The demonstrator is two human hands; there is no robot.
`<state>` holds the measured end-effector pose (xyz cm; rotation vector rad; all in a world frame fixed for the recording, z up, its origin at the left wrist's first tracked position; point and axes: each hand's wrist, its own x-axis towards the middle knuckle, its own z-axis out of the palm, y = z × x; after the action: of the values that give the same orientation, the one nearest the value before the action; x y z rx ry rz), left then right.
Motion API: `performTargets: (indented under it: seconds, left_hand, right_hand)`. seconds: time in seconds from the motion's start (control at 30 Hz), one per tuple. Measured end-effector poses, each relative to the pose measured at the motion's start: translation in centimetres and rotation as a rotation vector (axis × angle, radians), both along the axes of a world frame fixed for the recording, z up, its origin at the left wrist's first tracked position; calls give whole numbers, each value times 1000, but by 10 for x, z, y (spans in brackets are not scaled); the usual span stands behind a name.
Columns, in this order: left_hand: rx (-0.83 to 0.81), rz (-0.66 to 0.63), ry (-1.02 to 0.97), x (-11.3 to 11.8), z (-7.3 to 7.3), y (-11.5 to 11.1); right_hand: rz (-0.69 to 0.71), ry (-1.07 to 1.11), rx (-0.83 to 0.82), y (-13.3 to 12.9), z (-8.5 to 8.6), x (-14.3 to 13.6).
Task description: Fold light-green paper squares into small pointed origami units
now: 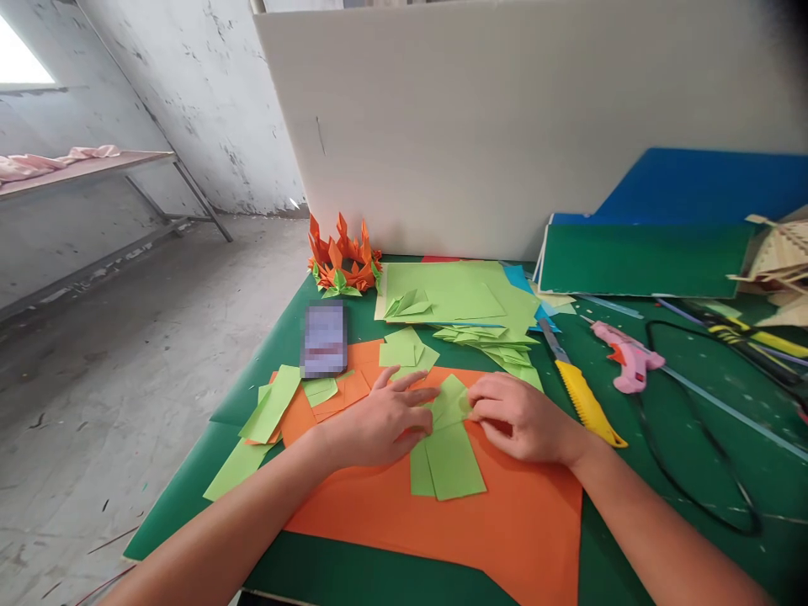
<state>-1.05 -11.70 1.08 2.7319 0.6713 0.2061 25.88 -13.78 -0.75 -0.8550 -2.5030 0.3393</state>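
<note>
A folded piece of light green paper (449,402) lies on top of flat green paper rectangles (455,467), over a large orange sheet (523,526). My left hand (392,417) rests at the left side of the folded piece, its fingers spread and the tips touching or very near its edge. At the right edge, my right hand (521,417) has its fingers curled together, pinching the green paper; the fingertips are partly hidden. Just beyond lies another green paper piece (409,352). Loose green strips (273,406) overlap smaller orange papers (344,394) to the left.
An orange-and-green folded-paper crown (344,257) and a phone (324,341) are at the back left. Behind my hands are stacked green sheets (442,290) and folded green pieces (489,337). Rightward lie a yellow utility knife (587,404), a pink glue gun (628,358) and its black cord (650,446).
</note>
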Motion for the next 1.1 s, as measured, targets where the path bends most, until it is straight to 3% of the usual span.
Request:
performTargets:
  seconds: [0.3,0.63,0.8,0.93,1.1]
  left_hand:
    - [80,-75,20,4,1,-1]
    - [2,-43,-72,4,-5,1]
    - [15,-20,-121,7,-4,2]
    - [36,-29,-173,12,-6,-1]
    - [158,109,-363,19,-12,-7]
  right_hand:
    - [-3,-22,11,0,-5,-7]
    - [-1,-97,273,1,-10,-15]
    - [-109,-47,380,3,-10,-17]
    - [-155,78,368,1,-13,-15]
    - [-188,219,210,-3,-13,-18]
